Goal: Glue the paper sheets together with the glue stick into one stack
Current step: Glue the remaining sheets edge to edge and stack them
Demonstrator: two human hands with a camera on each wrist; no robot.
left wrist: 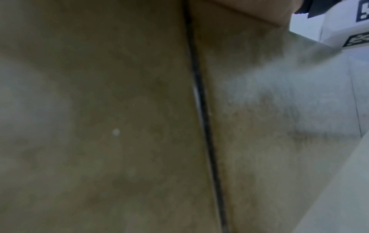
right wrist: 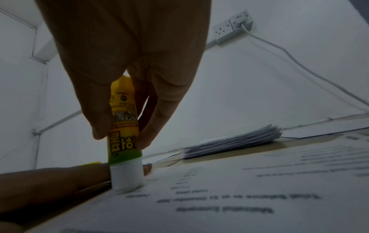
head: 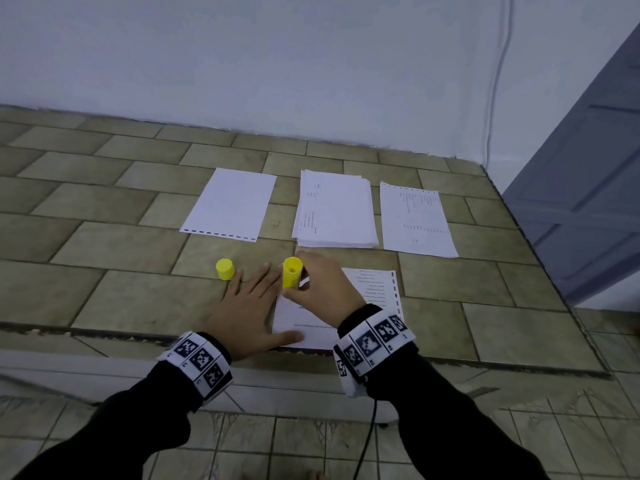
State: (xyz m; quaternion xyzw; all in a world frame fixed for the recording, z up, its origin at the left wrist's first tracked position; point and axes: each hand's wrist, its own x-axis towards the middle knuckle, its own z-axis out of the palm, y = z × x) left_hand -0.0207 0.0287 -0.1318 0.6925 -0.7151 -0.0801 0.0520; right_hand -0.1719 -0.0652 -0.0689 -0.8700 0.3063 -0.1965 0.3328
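Observation:
My right hand (head: 313,284) grips a yellow glue stick (head: 291,273), held upright with its white glue end (right wrist: 126,179) pressed on the left edge of a printed sheet (head: 367,299) near the front of the tiled ledge. My left hand (head: 251,306) lies flat with straight fingers, holding down that sheet's left side. The stick's yellow cap (head: 225,269) stands alone left of my hands. Farther back lie a blank sheet (head: 230,204), a stack of sheets (head: 334,209) and a single printed sheet (head: 414,220). The left wrist view shows only blurred tile (left wrist: 119,126).
The tiled ledge (head: 104,209) ends at a white wall behind and a dark front edge (head: 104,332). A grey door (head: 588,188) stands at the right. A white cable (head: 498,81) runs down the wall from a socket strip (right wrist: 232,26).

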